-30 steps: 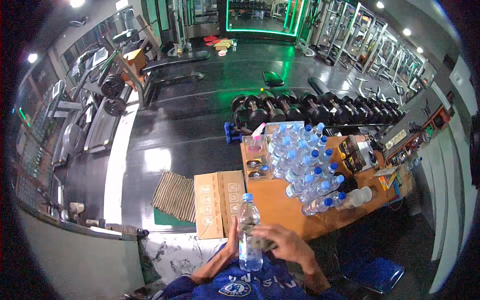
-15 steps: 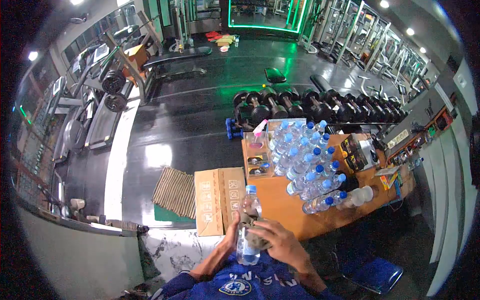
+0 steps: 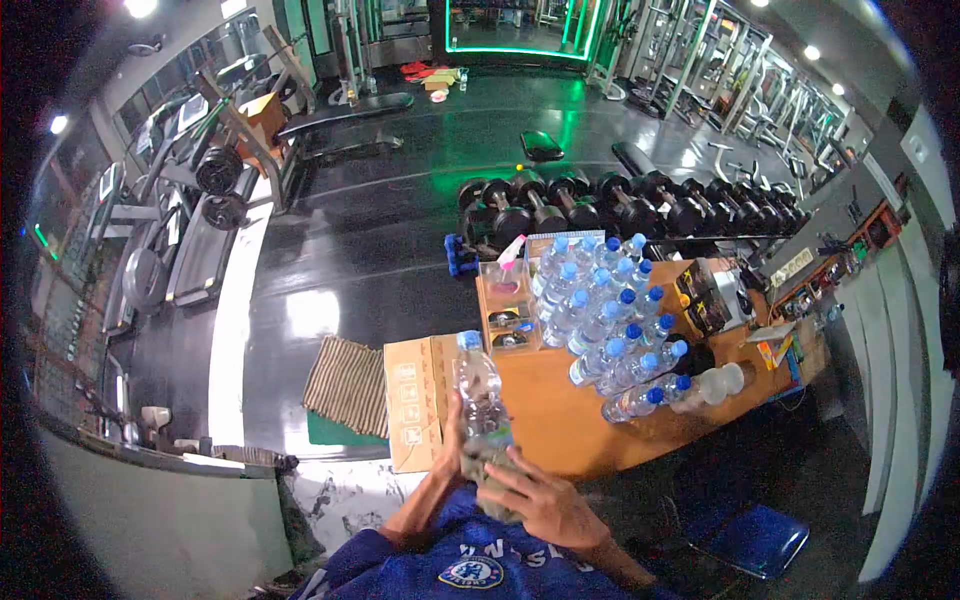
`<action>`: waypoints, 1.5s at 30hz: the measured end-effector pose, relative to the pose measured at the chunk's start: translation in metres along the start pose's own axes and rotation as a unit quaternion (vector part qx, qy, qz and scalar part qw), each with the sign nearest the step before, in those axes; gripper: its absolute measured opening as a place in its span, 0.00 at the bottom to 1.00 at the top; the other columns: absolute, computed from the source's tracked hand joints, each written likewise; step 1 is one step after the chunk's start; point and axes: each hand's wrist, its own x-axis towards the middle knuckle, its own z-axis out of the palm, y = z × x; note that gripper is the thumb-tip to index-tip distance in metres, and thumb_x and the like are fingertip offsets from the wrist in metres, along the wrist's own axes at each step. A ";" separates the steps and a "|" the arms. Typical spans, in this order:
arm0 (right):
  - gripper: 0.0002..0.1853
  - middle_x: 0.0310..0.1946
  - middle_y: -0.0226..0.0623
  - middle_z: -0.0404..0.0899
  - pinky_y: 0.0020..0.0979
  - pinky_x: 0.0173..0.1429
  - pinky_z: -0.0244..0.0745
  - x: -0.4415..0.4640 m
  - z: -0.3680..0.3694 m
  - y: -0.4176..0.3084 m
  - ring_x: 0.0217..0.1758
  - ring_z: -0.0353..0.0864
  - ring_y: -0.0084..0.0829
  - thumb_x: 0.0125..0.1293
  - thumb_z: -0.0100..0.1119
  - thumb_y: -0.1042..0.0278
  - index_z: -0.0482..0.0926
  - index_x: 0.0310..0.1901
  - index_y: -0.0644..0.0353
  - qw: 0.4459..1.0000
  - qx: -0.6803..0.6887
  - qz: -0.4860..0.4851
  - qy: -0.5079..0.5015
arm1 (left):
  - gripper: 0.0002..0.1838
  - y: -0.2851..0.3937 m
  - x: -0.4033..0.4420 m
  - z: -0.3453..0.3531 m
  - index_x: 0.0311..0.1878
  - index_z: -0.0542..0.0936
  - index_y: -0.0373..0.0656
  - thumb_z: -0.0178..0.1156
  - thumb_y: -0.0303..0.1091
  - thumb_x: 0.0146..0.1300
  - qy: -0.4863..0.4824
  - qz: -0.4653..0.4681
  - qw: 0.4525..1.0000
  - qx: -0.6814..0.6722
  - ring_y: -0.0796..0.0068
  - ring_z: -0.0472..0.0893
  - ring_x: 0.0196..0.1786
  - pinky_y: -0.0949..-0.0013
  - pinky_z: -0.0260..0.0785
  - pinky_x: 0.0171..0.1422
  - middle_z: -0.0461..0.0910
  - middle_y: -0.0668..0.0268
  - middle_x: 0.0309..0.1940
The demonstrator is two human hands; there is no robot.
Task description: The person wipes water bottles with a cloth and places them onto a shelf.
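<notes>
A clear plastic water bottle with a light blue cap stands nearly upright in front of my chest. My left hand is closed around its left side. Against the lower part of the bottle, my right hand presses a crumpled grey-green cloth, fingers bent over it. The cloth and fingers hide the bottle's base. To the right, several capped water bottles stand close together on the wooden table.
A cardboard box lies left of the table, beside a striped folded mat. A clear organizer box and a spray bottle are at the table's left edge. Plastic cups stand on the right. A dumbbell rack is behind.
The bottle has risen and tilted slightly left in my left hand. The cloth has moved from the bottle's middle to its lower part. The view has shifted slightly.
</notes>
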 end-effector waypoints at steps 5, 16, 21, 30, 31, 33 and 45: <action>0.23 0.61 0.40 0.68 0.35 0.64 0.66 -0.017 -0.010 0.017 0.65 0.66 0.37 0.56 0.58 0.78 0.72 0.55 0.55 0.863 0.505 0.019 0.006 | 0.44 0.005 0.004 0.001 0.58 0.69 0.40 0.31 0.73 0.61 0.032 0.025 0.999 -0.003 0.59 0.79 0.46 0.55 0.73 0.53 0.78 0.55 0.43; 0.27 0.48 0.45 0.72 0.38 0.58 0.67 0.037 -0.019 0.035 0.56 0.70 0.44 0.56 0.66 0.61 0.71 0.56 0.62 0.927 0.096 0.239 0.274 | 0.41 -0.027 -0.004 -0.014 0.66 0.61 0.41 0.35 0.68 0.65 0.025 0.031 0.998 -0.058 0.60 0.72 0.60 0.56 0.64 0.65 0.69 0.55 0.59; 0.27 0.53 0.46 0.71 0.40 0.62 0.66 0.038 -0.004 0.018 0.58 0.69 0.47 0.53 0.66 0.64 0.72 0.57 0.56 0.968 -0.054 0.130 0.210 | 0.38 -0.028 -0.006 -0.009 0.66 0.60 0.41 0.35 0.66 0.66 0.060 0.092 0.994 -0.028 0.61 0.73 0.59 0.57 0.65 0.64 0.70 0.56 0.58; 0.30 0.47 0.37 0.74 0.38 0.55 0.74 0.002 0.000 0.012 0.53 0.74 0.43 0.46 0.62 0.79 0.74 0.56 0.48 0.994 0.023 0.051 0.096 | 0.40 -0.028 0.003 -0.042 0.64 0.63 0.40 0.31 0.68 0.65 -0.008 0.097 0.995 0.009 0.64 0.77 0.51 0.61 0.72 0.56 0.74 0.55 0.54; 0.30 0.47 0.37 0.74 0.38 0.57 0.73 -0.007 -0.003 0.014 0.55 0.73 0.44 0.46 0.61 0.78 0.73 0.56 0.48 0.995 0.047 0.033 0.076 | 0.41 -0.020 -0.002 -0.035 0.63 0.63 0.40 0.31 0.69 0.65 -0.024 0.097 0.994 0.040 0.64 0.77 0.50 0.61 0.72 0.55 0.74 0.55 0.54; 0.25 0.47 0.41 0.75 0.36 0.57 0.72 -0.023 0.000 0.025 0.51 0.76 0.41 0.51 0.60 0.80 0.73 0.54 0.57 0.973 0.182 0.107 0.098 | 0.43 -0.013 -0.012 -0.009 0.62 0.65 0.42 0.30 0.73 0.62 0.030 0.091 0.995 0.001 0.63 0.77 0.50 0.59 0.72 0.55 0.73 0.54 0.54; 0.22 0.53 0.42 0.72 0.41 0.60 0.70 0.035 0.017 0.024 0.56 0.72 0.49 0.51 0.56 0.82 0.76 0.49 0.49 0.982 0.070 0.073 0.159 | 0.40 -0.026 -0.014 -0.009 0.64 0.64 0.44 0.32 0.69 0.64 -0.037 0.029 0.995 -0.090 0.62 0.77 0.52 0.57 0.74 0.52 0.72 0.59 0.55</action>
